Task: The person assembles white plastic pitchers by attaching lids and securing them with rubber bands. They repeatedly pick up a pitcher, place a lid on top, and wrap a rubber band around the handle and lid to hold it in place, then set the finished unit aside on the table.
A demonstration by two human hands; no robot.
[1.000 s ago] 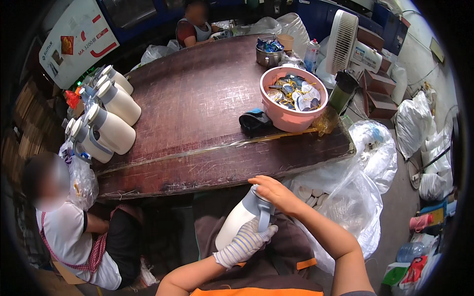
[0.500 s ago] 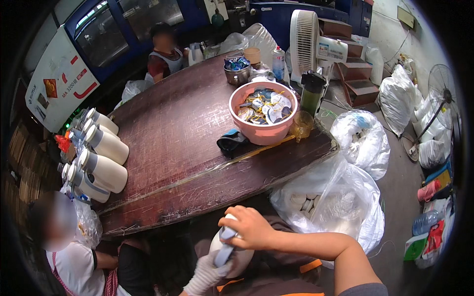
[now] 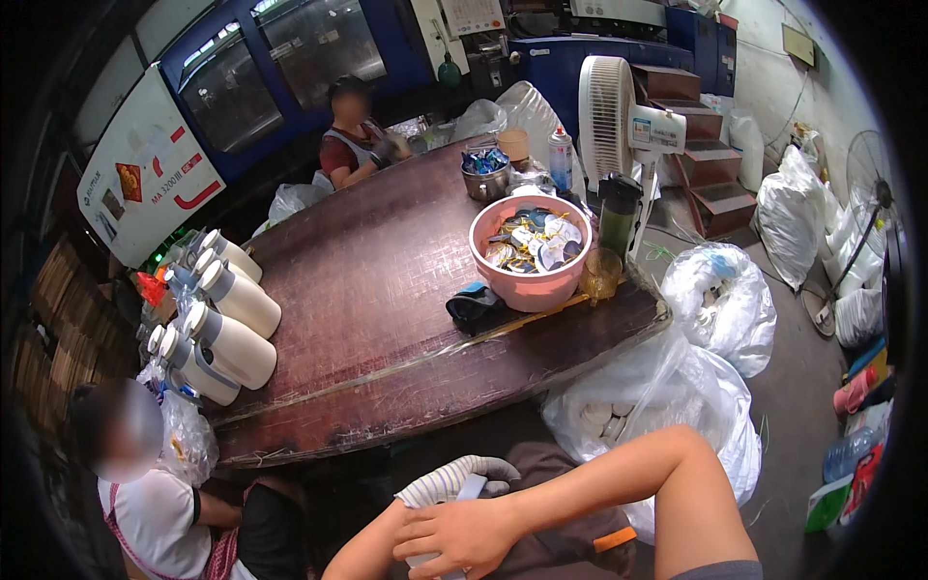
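Observation:
Low in my lap is a cream insulated jug with a grey handle [image 3: 472,486], mostly hidden behind my hands. My left hand [image 3: 456,482], in a pale knit glove with darker fingertips, curls around the jug on the far side of the handle. Bare and nearer to me, my right hand [image 3: 462,534] lies across my left wrist area with its fingers bent over the jug's near end. Several similar cream jugs [image 3: 240,300] stand or lean close together at the left end of the dark red table [image 3: 387,290].
A pink tub [image 3: 530,287] of round tagged pieces stands on the table beside a dark pouch [image 3: 476,307] and an amber cup [image 3: 601,274]. An open plastic bag [image 3: 715,416] of white round parts is right of my knees. One co-worker [image 3: 159,512] sits left, another [image 3: 353,135] across.
The jug has tipped and come lower into my lap, its body now largely covered. My right hand has moved down toward me; my gloved hand has gone up to the far side.

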